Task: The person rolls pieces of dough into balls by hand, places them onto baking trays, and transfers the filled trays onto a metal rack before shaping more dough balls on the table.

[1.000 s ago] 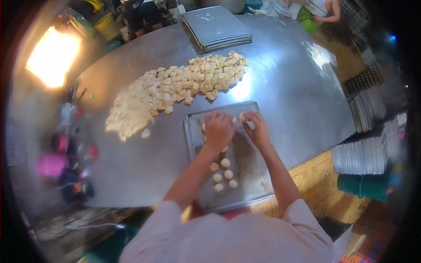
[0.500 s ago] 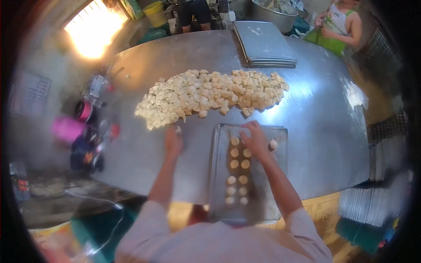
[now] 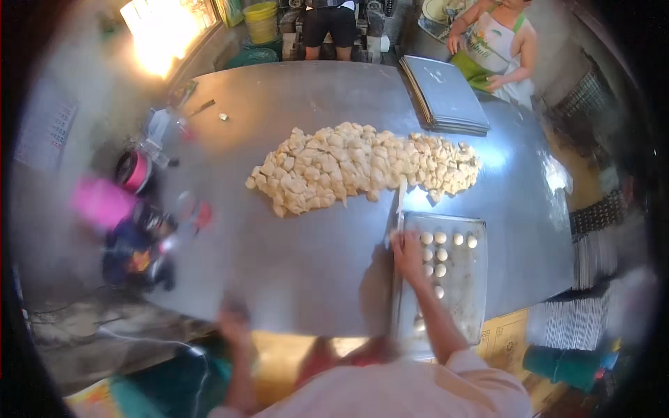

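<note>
A large heap of small pale dough pieces (image 3: 327, 167) stretches across the middle of the steel table. My right hand (image 3: 408, 252) is closed at the left rim of the baking tray (image 3: 460, 327), its fingers curled. A narrow pale strip (image 3: 401, 198) runs from these fingers toward the heap; whether it is a blade or dough, I cannot make out. Several round dough balls (image 3: 440, 255) sit in rows on the tray, partly hidden by my right forearm. Low on the left, my left hand (image 3: 234, 322) is smeared by motion at the table's front edge.
A stack of metal sheets (image 3: 446, 94) lies at the far right, with a person in an apron (image 3: 495, 49) behind it. Another person (image 3: 330, 31) stands beyond the far edge. Pink and dark items (image 3: 104, 202) crowd the left side. More trays (image 3: 568, 324) stand at the right.
My view has shifted, so table and tray appear farther right or lower. My left hand has drawn back from the heap to the front edge. My right hand has moved to the tray's left rim.
</note>
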A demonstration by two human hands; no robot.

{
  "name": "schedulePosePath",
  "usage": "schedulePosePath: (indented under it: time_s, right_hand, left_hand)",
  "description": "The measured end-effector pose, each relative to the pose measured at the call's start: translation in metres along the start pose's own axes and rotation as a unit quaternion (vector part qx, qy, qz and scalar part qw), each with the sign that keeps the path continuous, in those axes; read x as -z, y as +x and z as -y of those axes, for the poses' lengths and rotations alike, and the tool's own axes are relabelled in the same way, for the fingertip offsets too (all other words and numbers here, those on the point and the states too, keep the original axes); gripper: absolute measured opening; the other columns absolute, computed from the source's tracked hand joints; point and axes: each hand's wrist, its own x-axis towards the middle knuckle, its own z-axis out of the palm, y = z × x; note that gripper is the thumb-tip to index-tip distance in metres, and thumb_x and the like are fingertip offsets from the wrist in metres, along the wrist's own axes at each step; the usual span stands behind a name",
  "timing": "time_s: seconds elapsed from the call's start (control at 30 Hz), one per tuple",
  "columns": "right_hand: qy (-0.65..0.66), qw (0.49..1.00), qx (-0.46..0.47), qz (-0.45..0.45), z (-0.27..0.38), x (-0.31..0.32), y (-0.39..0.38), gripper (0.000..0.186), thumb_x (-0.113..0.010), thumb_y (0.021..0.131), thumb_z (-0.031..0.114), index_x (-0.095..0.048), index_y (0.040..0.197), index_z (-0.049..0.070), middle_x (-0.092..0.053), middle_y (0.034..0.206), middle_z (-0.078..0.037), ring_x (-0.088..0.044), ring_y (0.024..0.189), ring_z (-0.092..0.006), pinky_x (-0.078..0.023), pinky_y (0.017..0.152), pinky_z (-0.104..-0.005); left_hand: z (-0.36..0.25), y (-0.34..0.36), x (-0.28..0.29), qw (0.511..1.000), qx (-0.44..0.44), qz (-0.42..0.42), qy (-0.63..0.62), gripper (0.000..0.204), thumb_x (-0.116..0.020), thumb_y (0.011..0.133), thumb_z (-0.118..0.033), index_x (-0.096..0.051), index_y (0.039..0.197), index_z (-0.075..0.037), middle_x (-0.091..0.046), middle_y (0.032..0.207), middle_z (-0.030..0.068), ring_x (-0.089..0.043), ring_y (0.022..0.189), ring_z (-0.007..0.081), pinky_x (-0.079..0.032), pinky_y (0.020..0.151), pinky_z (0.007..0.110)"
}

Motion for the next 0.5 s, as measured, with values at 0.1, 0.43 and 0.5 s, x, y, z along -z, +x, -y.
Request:
schedulePosePath:
  time_s: [0.1,0.43,0.5]
  right_hand:
    - [0.183,0.971,-0.152,0.025,0.069,-0.020,-0.028,0.012,-0.053,0.101,0.010,-0.057,0.097,0.000,-0.055,0.092,-0.020,-0.056,0.086,-0.0404,-0.048,0.076,-0.0480]
    - [-0.267,0.956,0.107,0.052,0.068,-0.101,-0.080,0.022,-0.056,0.100,0.025,-0.059,0.102,0.004,-0.057,0.098,-0.018,-0.055,0.097,-0.0385,-0.042,0.087,-0.0515]
    - [-0.239,0.955,0.167,0.051,0.054,-0.117,-0.036,0.022,-0.056,0.100,0.027,-0.059,0.102,0.004,-0.057,0.099,-0.018,-0.055,0.098,-0.0388,-0.041,0.088,-0.0533]
  left_hand:
    - [0.000,-0.005,-0.026,0.996,-0.076,0.040,0.012,0.028,-0.062,0.095,-0.009,-0.062,0.121,-0.002,-0.068,0.109,0.0158,-0.066,0.102,0.0358,-0.053,0.090,0.045]
    - [-0.055,0.039,-0.053,0.987,-0.071,0.009,0.144,0.025,-0.057,0.099,-0.010,-0.059,0.123,-0.002,-0.063,0.111,0.0196,-0.058,0.108,0.0382,-0.046,0.097,0.047]
    - [-0.058,0.078,-0.087,0.964,-0.172,-0.001,0.202,0.021,-0.055,0.101,-0.012,-0.058,0.118,-0.001,-0.062,0.109,0.0172,-0.057,0.109,0.0366,-0.045,0.098,0.047]
